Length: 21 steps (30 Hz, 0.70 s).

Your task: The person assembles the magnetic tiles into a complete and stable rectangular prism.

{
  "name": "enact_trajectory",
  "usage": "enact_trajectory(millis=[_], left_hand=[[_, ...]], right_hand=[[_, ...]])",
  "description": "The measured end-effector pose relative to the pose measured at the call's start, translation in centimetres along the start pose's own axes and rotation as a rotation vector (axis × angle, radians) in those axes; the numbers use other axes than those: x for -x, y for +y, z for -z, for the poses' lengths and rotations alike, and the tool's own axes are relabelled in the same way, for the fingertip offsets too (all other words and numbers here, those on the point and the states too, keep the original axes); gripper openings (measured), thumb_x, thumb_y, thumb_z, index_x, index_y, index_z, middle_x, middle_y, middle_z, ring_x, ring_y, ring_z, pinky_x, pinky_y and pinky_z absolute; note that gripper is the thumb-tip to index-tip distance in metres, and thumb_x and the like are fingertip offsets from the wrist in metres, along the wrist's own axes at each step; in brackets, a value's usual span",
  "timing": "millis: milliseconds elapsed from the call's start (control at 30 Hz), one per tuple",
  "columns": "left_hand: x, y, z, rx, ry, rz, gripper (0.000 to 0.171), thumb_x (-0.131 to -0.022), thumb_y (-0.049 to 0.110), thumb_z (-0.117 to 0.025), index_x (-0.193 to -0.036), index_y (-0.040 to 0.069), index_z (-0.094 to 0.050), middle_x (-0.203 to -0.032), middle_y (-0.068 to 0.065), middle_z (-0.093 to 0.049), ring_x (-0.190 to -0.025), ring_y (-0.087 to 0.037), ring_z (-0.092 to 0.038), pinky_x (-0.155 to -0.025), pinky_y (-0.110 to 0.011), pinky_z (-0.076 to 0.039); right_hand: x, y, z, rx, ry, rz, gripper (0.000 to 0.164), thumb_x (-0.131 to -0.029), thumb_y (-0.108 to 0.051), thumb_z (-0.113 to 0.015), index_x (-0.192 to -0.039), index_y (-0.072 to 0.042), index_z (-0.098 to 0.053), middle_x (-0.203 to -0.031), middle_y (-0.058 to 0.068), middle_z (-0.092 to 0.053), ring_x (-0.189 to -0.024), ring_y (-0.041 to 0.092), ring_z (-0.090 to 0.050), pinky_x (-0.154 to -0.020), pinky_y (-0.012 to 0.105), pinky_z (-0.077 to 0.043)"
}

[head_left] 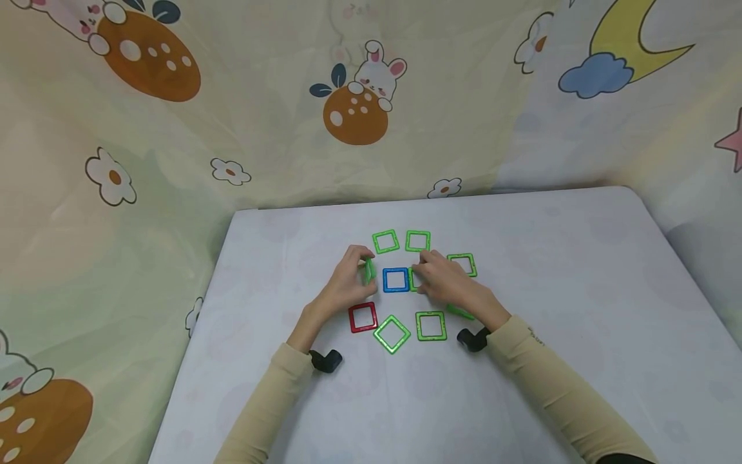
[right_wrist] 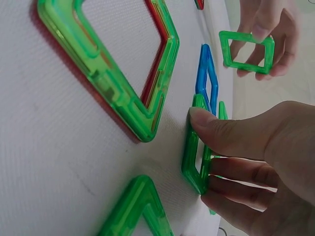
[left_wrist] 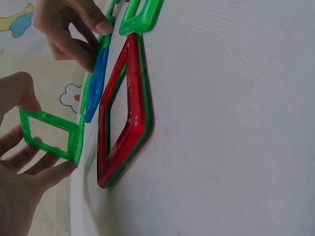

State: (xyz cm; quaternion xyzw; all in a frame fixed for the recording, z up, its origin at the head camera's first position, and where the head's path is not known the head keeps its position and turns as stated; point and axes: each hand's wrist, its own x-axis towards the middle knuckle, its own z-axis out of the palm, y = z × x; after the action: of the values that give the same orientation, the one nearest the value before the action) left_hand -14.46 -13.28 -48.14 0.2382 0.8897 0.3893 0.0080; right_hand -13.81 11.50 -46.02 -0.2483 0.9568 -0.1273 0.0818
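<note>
My left hand [head_left: 346, 282] grips a green square magnetic tile [left_wrist: 74, 142], an open frame, raised on its edge at the left of the blue tile. The thumb is on one edge and the fingers are on the opposite one. A blue square tile [head_left: 386, 280] lies flat between the hands. On its right side another green square tile [right_wrist: 189, 152] lies edge to edge with it. My right hand [head_left: 447, 281] pinches that tile across, thumb on the near edge, fingers on the far one. The hand hides much of it in the head view.
A red tile [head_left: 351, 319], a turned green tile [head_left: 380, 340] and a green tile [head_left: 431, 338] lie nearer me. Farther back are green tiles [head_left: 386, 250] [head_left: 418, 249] and one at right [head_left: 472, 265]. Another green tile [head_left: 460, 312] is partly under the right forearm. All rest on a white-covered table [head_left: 551, 258].
</note>
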Motion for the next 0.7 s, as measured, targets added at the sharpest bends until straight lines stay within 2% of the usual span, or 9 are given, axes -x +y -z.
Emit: enact_trajectory(millis=[300,700], left_hand=[[-0.1,-0.44,-0.05,0.14,-0.03,0.027,0.054,-0.084,-0.001,-0.073,-0.133,0.002,-0.049,-0.136,-0.008,-0.052,-0.133,-0.026,-0.054,-0.113,-0.041,-0.046],[-0.18,-0.61,-0.68,0.256,-0.104,0.022,0.063,-0.084,-0.007,-0.072,-0.14,-0.003,-0.043,-0.143,-0.019,-0.049,-0.138,-0.029,-0.049,-0.113,-0.039,-0.046]], right_hand=[[-0.17,0.17,-0.15,0.002,-0.007,0.002,0.047,-0.088,-0.019,-0.083,-0.13,-0.003,-0.069,-0.122,0.011,-0.062,-0.11,0.026,-0.057,-0.089,0.039,-0.055],[-0.08,0.17,0.1,-0.008,-0.01,0.012,0.046,-0.088,-0.019,-0.083,-0.13,-0.003,-0.07,-0.122,0.011,-0.062,-0.11,0.027,-0.057,-0.088,0.039,-0.055]])
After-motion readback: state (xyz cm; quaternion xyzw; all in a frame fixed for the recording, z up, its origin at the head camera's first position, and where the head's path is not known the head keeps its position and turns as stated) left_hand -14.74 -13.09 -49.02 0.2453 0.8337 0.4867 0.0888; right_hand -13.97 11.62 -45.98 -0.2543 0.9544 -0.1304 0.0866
